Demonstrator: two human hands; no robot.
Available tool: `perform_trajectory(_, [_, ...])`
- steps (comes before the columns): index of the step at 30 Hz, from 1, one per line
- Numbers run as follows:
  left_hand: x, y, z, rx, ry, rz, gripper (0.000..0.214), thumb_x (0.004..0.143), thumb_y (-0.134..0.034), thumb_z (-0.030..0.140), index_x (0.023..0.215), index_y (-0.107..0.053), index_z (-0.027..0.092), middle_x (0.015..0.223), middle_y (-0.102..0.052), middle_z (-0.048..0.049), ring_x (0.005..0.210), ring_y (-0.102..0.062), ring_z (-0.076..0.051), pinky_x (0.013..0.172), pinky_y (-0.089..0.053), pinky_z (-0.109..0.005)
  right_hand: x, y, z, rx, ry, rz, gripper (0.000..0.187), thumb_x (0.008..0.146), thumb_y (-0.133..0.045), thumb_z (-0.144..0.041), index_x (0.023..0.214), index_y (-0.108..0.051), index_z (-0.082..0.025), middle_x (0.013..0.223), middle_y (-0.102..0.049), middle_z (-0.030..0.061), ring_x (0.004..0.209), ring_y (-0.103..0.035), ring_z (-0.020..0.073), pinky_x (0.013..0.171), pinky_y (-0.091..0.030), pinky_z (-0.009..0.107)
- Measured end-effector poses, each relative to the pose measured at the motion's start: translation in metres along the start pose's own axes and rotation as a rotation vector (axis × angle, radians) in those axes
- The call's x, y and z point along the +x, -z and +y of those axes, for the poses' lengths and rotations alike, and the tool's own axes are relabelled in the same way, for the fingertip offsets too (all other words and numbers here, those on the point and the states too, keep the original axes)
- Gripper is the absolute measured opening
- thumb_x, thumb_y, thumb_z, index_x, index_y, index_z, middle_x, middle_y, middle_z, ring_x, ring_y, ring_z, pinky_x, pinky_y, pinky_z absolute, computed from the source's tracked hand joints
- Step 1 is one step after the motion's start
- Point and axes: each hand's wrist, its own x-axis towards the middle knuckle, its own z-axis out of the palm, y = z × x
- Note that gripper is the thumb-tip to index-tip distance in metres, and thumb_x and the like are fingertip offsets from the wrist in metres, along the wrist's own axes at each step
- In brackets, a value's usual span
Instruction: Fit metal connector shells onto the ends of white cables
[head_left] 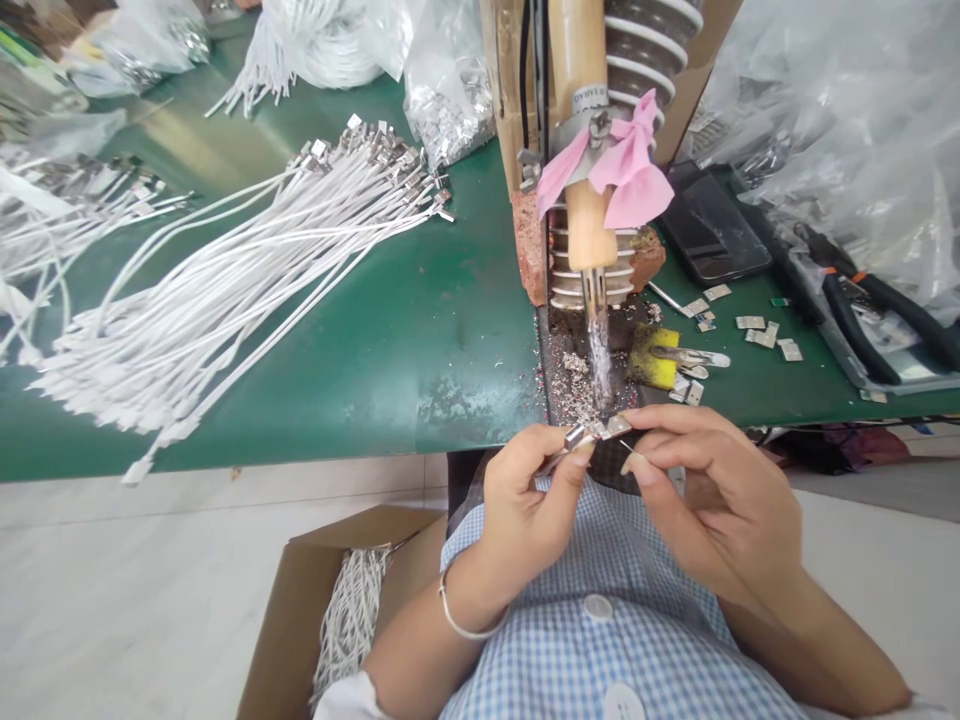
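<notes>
From where I stand, the left hand pinches a metal plug just below the soldering iron; the right hand grips a thin wire, its index finger touching a metal piece beside the plug.

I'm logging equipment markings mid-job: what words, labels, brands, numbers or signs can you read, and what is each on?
"ABAO": apparently part of a longer line on the label around the soldering iron's wooden handle; its other characters are too small or blurred to read.
Held metal connector, dark-screened device, black-handled pliers: no text I can make out.
</notes>
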Motion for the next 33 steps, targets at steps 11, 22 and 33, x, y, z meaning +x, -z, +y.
perform_trajectory(11, [0.0046,0.0002,0.0039,0.027,-0.038,-0.008,0.02,0.087,-0.059,0.005,0.101,-0.06,0.019,0.084,-0.061,0.0004,0.069,-0.058,-0.007,0.064,-0.047,-0.019,-0.0007,-0.0004,-0.0004,0.021,0.007,0.031,0.022,0.077,-0.061,-0.002,0.093,-0.057,-0.017,0.113,-0.062,0.0077,0.092,-0.064,0.0158,0.079,-0.056,0.034])
perform_trajectory(22, [0.0064,0.0014,0.0056,0.027,-0.058,-0.007,0.021,0.085,-0.061,0.002,0.099,-0.061,0.018,0.083,-0.061,0.0013,0.072,-0.058,-0.006,0.065,-0.047,-0.017,0.0012,0.0032,-0.003,-0.036,0.058,0.029,0.019,0.078,-0.06,-0.004,0.092,-0.057,-0.016,0.113,-0.062,0.0074,0.1,-0.062,0.0164,0.088,-0.053,0.034])
perform_trajectory(33, [0.0093,0.0007,0.0087,0.036,-0.065,-0.05,0.013,0.087,-0.06,0.005,0.095,-0.059,0.016,0.086,-0.066,-0.0011,0.072,-0.058,-0.006,0.065,-0.046,-0.017,-0.002,0.0045,0.0001,-0.023,0.05,0.037,0.022,0.078,-0.062,-0.002,0.093,-0.057,-0.017,0.112,-0.06,0.0094,0.098,-0.06,0.0178,0.085,-0.052,0.035])
